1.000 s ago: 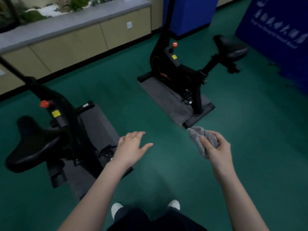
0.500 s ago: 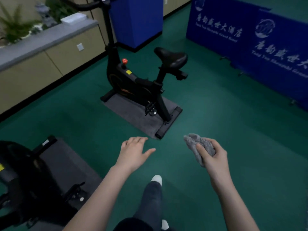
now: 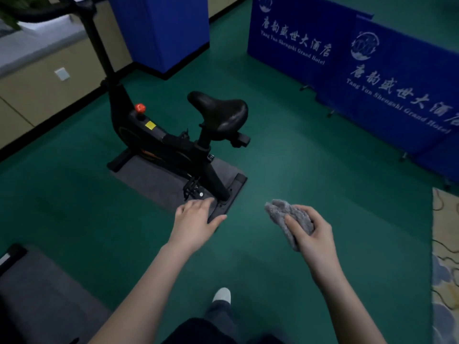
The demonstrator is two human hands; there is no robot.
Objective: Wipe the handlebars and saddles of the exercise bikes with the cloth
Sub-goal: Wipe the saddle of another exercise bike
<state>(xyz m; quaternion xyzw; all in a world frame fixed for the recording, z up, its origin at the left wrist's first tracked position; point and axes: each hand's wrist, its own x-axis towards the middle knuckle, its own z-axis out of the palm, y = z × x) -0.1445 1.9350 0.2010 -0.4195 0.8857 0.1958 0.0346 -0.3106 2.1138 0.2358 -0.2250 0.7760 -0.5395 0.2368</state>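
My right hand point(image 3: 313, 234) is closed around the grey cloth point(image 3: 288, 219), soft and light, bunched in my palm. My left hand point(image 3: 196, 219) hangs with fingers spread, holding nothing. The saddle point(image 3: 221, 112) looks smooth and firm, above the mat's point(image 3: 149, 180) far edge.

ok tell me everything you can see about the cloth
The cloth is grey and fuzzy, like a plush microfibre rag, crumpled into a loose wad. The right hand grips it in the air above the green floor, fingers wrapped over it, one end sticking out toward the bike. Nothing else touches it.
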